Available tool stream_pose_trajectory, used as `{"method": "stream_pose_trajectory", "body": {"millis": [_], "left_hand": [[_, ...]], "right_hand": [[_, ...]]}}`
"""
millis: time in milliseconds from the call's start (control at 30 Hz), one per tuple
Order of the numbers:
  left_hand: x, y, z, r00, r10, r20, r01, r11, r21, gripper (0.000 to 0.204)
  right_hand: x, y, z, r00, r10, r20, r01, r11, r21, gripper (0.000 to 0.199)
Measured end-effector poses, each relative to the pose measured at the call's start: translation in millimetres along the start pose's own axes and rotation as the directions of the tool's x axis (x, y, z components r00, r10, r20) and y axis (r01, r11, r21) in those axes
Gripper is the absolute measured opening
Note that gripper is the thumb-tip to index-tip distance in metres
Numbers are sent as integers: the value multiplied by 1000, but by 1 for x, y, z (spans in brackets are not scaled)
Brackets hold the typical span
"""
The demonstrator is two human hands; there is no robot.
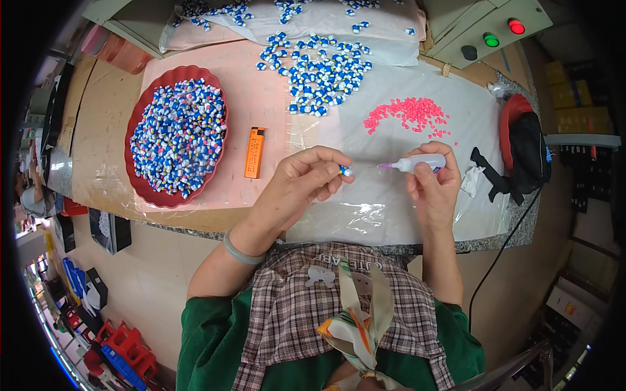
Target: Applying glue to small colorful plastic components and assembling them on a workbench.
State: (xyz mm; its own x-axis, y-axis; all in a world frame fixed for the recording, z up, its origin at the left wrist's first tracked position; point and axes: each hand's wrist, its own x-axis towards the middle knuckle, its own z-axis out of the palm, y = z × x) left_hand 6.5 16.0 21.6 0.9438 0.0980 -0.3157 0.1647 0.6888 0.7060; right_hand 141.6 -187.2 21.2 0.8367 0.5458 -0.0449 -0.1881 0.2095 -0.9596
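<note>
Between the thumb and fingers of my left hand [306,176] is a small blue-and-white piece [343,171] with a touch of yellow. My right hand [435,186] grips a small white squeeze bottle [424,162], tipped sideways so that its thin pinkish nozzle points left toward the piece. A gap separates the nozzle tip from the piece. Beyond the bottle lies a scatter of tiny pink pieces [411,113] on the clear plastic sheet [345,146]. Farther off, many loose blue-and-white pieces [326,72] are spread out.
A red scalloped tray [135,181] heaped with blue, white and pink pieces stands at the left. An orange lighter [254,153] lies beside it. At the right are crumpled white tissue [471,181], a black strap [495,179] and a black bag [529,150]. A panel with buttons [491,40] stands behind.
</note>
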Motion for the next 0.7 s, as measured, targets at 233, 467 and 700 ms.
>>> {"method": "stream_pose_trajectory", "body": {"millis": [233,467,700], "left_hand": [[-2,-8,5,992,123,-41,-104,947,304,21],[-3,-18,4,956,292,14,-258,822,507,20],[-4,-20,4,948,318,20,-264,752,604,21]], "right_hand": [[-6,-17,21,989,-147,-7,142,969,-202,35],[-14,-20,24,923,-363,129,377,781,-499,37],[-17,-20,26,863,-441,246,495,641,-586,37]]}}
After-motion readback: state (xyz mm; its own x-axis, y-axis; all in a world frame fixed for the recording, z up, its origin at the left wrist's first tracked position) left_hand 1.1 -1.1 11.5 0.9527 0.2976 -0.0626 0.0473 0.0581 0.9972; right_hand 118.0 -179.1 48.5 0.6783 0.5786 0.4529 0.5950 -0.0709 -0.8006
